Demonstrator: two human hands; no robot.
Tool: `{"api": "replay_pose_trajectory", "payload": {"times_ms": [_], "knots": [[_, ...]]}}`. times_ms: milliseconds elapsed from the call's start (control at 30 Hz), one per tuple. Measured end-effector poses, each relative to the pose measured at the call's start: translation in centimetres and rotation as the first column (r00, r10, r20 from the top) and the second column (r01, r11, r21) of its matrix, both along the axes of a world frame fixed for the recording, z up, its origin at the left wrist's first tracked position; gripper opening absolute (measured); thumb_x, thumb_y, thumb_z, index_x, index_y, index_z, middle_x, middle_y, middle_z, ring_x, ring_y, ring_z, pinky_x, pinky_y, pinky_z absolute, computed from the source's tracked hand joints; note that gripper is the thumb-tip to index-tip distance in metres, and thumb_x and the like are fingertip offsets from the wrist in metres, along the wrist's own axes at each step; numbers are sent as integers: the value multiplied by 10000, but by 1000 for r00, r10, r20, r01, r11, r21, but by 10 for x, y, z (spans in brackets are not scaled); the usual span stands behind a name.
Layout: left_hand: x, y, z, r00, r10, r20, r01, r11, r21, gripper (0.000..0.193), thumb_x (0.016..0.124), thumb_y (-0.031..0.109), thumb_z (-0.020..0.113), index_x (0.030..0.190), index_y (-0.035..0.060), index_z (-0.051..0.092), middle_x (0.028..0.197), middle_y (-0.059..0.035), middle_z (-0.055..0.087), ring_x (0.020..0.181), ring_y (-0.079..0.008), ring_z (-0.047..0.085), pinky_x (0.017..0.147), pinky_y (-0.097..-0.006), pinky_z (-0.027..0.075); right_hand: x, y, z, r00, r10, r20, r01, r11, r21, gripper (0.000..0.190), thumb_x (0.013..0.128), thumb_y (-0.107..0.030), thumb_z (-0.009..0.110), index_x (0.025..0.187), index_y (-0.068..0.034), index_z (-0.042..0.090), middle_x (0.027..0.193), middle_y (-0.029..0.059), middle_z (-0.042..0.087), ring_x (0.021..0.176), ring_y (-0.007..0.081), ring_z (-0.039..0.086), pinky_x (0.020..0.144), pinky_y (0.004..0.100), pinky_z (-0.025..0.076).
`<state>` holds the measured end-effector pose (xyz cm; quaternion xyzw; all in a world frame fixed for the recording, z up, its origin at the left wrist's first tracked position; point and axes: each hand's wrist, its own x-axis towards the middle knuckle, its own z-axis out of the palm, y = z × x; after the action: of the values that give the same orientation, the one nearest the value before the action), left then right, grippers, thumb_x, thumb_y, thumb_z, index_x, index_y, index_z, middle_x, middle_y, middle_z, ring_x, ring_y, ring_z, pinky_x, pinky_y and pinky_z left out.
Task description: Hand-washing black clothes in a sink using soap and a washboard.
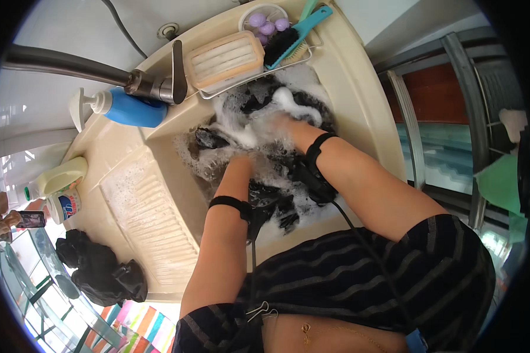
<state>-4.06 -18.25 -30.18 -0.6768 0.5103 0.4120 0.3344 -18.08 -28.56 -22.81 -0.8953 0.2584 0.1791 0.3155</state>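
Both hands are down in the soapy water of a cream laundry sink (pixel 357 110). My left hand (pixel 242 161) is under the suds past the wrist, near the basin's middle. Farther back and to the right, my right hand (pixel 284 125) is blurred and mostly covered by foam. Dark wet cloth (pixel 269 196) lies in the water around both hands, with more showing at the back. Water and foam hide my fingers, so I cannot tell whether either hand grips the cloth. Black straps circle both forearms, with cables running from them.
A wire rack holds a soap box (pixel 225 57), a blue brush (pixel 304 33) and purple balls (pixel 267 27). Left of the basin are a faucet (pixel 159 88), a blue pump bottle (pixel 134 108), a ribbed washboard (pixel 145 220) and bunched black cloth (pixel 101 269). A person's hand holds a phone (pixel 31 219) far left.
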Motion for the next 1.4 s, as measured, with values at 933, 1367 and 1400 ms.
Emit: {"api": "replay_pose_trajectory", "payload": {"times_ms": [933, 1367, 1400], "knots": [[-57, 86, 258, 384, -180, -906, -777, 467, -422, 400, 778, 86, 796, 1133, 4, 631, 1056, -53, 714, 960, -164, 635, 885, -307, 486, -76, 146, 426, -219, -956, 197, 65, 187, 980, 405, 757, -72, 719, 1132, 27, 601, 927, 132, 683, 841, 251, 671, 801, 429, 532], [27, 88, 385, -155, -154, -976, -980, 146, 133, 415, 815, 108, 492, 1204, -1, 588, 1085, -145, 673, 1011, -271, 660, 917, -395, 533, -113, 110, 393, -364, -850, 381, 346, 257, 902, 404, 817, -91, 691, 1189, 29, 589, 1222, 196, 600, 1097, 317, 554, 1006, 427, 400], [48, 80, 369, 30, -105, -994, -999, 24, -32, 412, 861, 198, 515, 1226, 14, 572, 1082, -147, 670, 1023, -276, 651, 924, -412, 527, -89, 105, 367, -472, -667, 576, 388, 429, 816, 375, 740, -31, 756, 1095, -9, 636, 986, 103, 696, 885, 225, 677, 835, 363, 542]]}}
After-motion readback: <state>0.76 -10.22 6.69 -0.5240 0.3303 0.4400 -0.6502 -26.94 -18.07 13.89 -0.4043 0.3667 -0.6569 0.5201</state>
